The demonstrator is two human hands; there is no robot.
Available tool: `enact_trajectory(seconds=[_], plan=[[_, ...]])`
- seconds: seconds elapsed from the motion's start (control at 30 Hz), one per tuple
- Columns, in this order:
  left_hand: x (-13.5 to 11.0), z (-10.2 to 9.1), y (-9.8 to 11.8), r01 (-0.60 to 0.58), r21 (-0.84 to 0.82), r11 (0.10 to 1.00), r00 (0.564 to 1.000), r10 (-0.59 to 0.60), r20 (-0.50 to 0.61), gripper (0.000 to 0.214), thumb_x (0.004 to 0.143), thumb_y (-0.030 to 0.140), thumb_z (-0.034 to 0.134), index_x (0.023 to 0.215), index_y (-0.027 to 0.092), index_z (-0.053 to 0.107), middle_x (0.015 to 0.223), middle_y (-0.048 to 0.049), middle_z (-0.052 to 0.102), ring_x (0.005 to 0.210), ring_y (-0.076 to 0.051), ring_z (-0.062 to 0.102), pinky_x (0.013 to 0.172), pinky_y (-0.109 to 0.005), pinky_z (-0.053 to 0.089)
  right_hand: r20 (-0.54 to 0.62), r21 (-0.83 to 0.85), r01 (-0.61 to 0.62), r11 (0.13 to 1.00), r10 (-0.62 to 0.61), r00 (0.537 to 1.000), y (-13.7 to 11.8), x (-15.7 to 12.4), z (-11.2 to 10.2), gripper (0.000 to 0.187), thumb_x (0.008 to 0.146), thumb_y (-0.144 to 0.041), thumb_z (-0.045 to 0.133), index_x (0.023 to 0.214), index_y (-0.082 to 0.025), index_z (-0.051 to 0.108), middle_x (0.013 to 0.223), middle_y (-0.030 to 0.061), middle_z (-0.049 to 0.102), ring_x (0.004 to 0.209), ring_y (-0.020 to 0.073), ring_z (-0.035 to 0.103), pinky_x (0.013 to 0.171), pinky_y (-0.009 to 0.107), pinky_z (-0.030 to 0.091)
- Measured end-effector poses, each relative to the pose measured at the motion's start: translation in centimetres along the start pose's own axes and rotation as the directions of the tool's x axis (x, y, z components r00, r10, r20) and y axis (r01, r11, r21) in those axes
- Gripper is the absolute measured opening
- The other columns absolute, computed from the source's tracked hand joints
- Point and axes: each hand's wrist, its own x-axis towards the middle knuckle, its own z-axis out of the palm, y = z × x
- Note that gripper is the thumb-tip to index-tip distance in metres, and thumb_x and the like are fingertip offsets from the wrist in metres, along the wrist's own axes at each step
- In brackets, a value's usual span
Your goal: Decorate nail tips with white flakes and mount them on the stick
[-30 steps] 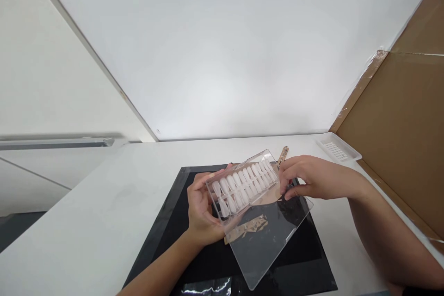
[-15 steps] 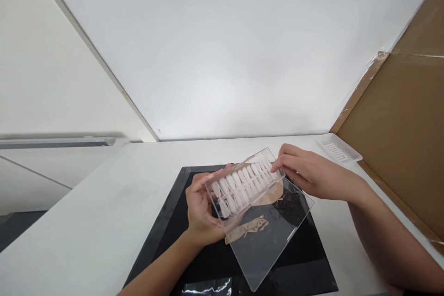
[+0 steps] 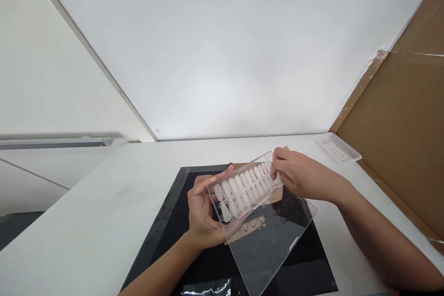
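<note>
Left hand (image 3: 204, 212) holding open clear case (image 3: 255, 208), white nail tips (image 3: 245, 199) inside, right fingers (image 3: 277, 166) at far end

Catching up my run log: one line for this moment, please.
left hand: holds clear case | right hand: at its right end | lid: open | white nail tips: inside

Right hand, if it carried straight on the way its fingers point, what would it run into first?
Most likely the white nail tips in the clear case; the right hand may already touch those at the near end, though depth is hard to judge.
</note>
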Motion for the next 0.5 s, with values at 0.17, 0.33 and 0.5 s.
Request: enact_trajectory(seconds=[0.17, 0.33, 0.5], plan=[[0.03, 0.26, 0.18, 0.009, -0.013, 1.000, 1.000, -0.009, -0.019, 0.103, 0.061, 0.009, 0.094, 0.151, 0.025, 0.045, 0.132, -0.0116, 0.053, 0.131, -0.044, 0.067, 0.102, -0.063, 0.065, -0.101, -0.057, 0.033, 0.998, -0.039, 0.994, 0.21, 0.15, 0.04, 0.014, 0.100, -0.016, 0.059, 0.102, -0.019, 0.073, 0.109, 0.0081, 0.059, 0.086, 0.0198, 0.057, 0.081, 0.036, 0.047], [-0.03, 0.33, 0.11, 0.004, -0.008, 1.000, 1.000, -0.004, -0.027, 0.102, 0.061, 0.010, 0.094, 0.149, 0.026, 0.046, 0.132, -0.0120, 0.055, 0.130, -0.045, 0.067, 0.097, -0.063, 0.066, -0.066, -0.086, 0.045, 0.995, -0.050, 0.997, 0.56, 0.51, 0.20, 0.009, 0.100, -0.028, 0.073, 0.098, -0.020, 0.076, 0.105, 0.0057, 0.059, 0.083, 0.0185, 0.056, 0.083, 0.037, 0.047], [-0.14, 0.27, -0.03, 0.011, -0.017, 1.000, 1.000, -0.011, -0.020, 0.103, 0.061, 0.011, 0.095, 0.149, 0.028, 0.046, 0.132, -0.0110, 0.055, 0.129, -0.045, 0.068, 0.101, -0.067, 0.064, -0.058, -0.154, 0.062, 0.986, -0.072, 0.996, 0.69, 0.71, 0.59, 0.004, 0.097, -0.023, 0.077, 0.098, -0.020, 0.077, 0.106, 0.0058, 0.060, 0.085, 0.0191, 0.056, 0.084, 0.037, 0.046]])
